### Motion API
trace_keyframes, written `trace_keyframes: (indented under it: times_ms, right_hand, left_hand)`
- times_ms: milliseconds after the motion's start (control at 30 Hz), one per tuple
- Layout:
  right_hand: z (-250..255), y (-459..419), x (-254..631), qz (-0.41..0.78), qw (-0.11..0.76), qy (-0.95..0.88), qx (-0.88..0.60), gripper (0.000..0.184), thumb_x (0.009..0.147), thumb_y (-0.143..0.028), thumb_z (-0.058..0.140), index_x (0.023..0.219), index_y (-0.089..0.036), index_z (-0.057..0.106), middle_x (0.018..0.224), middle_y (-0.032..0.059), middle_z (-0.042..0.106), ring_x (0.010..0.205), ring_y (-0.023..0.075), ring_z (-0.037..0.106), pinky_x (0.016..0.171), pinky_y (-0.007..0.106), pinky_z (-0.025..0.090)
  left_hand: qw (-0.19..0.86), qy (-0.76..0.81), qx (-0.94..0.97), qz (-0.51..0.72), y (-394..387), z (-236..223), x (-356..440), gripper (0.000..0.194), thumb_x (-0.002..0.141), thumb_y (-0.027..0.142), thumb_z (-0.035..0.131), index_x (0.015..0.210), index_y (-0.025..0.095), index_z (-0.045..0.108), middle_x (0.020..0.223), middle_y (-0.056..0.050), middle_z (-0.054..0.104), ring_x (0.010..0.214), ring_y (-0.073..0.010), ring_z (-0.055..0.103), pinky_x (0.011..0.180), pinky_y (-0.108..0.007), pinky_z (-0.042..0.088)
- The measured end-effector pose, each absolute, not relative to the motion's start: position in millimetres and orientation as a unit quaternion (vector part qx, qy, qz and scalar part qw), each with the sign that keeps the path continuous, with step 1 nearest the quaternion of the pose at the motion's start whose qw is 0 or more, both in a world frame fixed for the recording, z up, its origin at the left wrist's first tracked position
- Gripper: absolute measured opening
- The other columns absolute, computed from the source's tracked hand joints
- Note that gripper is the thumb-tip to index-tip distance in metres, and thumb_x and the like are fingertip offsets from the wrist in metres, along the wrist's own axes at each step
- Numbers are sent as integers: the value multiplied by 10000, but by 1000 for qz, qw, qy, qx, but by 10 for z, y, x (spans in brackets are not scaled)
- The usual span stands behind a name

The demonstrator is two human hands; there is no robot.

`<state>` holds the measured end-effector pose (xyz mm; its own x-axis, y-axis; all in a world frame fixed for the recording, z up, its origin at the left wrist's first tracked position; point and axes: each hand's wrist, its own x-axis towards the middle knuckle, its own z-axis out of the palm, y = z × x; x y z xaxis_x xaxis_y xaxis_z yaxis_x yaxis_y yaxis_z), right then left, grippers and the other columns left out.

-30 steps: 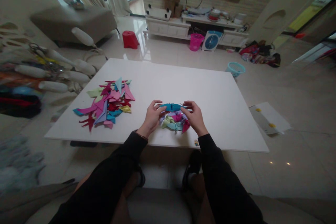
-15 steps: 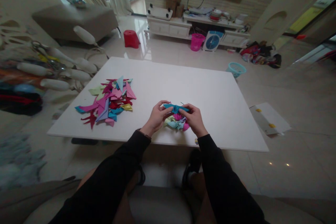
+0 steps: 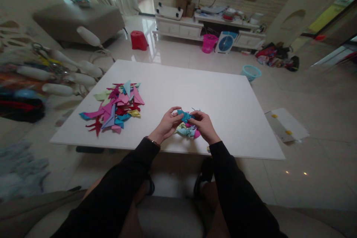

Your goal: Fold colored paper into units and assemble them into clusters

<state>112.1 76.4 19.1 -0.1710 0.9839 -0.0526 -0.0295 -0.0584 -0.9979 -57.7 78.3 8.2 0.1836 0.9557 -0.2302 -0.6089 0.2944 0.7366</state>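
Note:
A blue folded-paper piece (image 3: 184, 115) is held between my two hands, above the near middle of the white table (image 3: 178, 85). My left hand (image 3: 169, 121) pinches its left end between thumb and fingers. On its right end my right hand (image 3: 203, 124) has a similar pinch, and its fingers cover part of the paper. Just below and behind the hands lies a small pile of folded paper (image 3: 187, 131) in pale green, light blue, lilac and magenta, partly hidden. To the left spreads a larger heap of folded-paper pieces (image 3: 111, 109) in pink, red, blue, purple and yellow.
A small sticker-like spot (image 3: 208, 149) sits at the table's near edge. Beyond the table stand a red stool (image 3: 138, 41), a pink basket (image 3: 209, 43) and a blue basket (image 3: 251, 73). A white lamp with several arms (image 3: 80, 68) is close to the left edge.
My hands have shifted slightly right and drawn closer together. The blue paper, stretched wide and flat before, now looks turned and more compact. The heap on the left is unchanged.

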Motion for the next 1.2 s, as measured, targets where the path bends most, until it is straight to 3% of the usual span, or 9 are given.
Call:
trace_keyframes:
  times_ms: [167, 267, 400, 567, 833, 1200]
  right_hand:
    - [196, 762, 1153, 356, 494, -570, -551, 403, 677, -386, 804, 992, -228, 608, 1086, 63, 664, 981, 219, 616, 778, 331, 523]
    - [246, 731, 1143, 261, 496, -601, -569, 295, 727, -357, 772, 919, -226, 590, 1010, 50, 642, 888, 196, 589, 739, 313, 493]
    - [272, 681, 1069, 297, 467, -656, -512, 192, 795, -379, 751, 819, -223, 641, 813, 15, 643, 734, 176, 579, 698, 319, 486]
    - [227, 666, 1002, 310, 472, -663, -492, 266, 788, -418, 783, 959, -236, 693, 957, 42, 686, 868, 206, 647, 770, 351, 540]
    - [228, 639, 961, 340, 484, -641, -489, 300, 778, -407, 796, 982, -223, 675, 981, 45, 705, 837, 191, 672, 759, 338, 570]
    - [199, 655, 958, 313, 495, -623, -519, 147, 841, -355, 688, 820, -210, 679, 820, 19, 695, 746, 173, 649, 688, 303, 535]
  left_hand:
    - [669, 382, 225, 597, 810, 60, -574, 566, 552, 193, 941, 981, 192, 573, 810, 17, 689, 733, -114, 662, 732, -250, 534]
    - [644, 396, 208, 621, 823, 61, -567, 554, 549, 196, 934, 957, 200, 560, 807, 25, 687, 727, -123, 664, 739, -274, 542]
    - [640, 388, 203, 632, 823, 54, -553, 551, 547, 200, 934, 943, 203, 551, 820, 29, 690, 759, -128, 678, 760, -277, 548]
    - [658, 378, 215, 615, 805, 12, -546, 540, 583, 222, 925, 975, 207, 553, 873, 12, 709, 801, -137, 690, 776, -279, 542]
    - [664, 372, 211, 613, 778, -4, -497, 552, 583, 179, 912, 1003, 202, 555, 822, 18, 696, 753, -127, 672, 725, -252, 523]
    - [651, 369, 222, 625, 770, -5, -462, 509, 557, 122, 906, 951, 186, 589, 837, 32, 646, 783, -104, 662, 754, -234, 527]
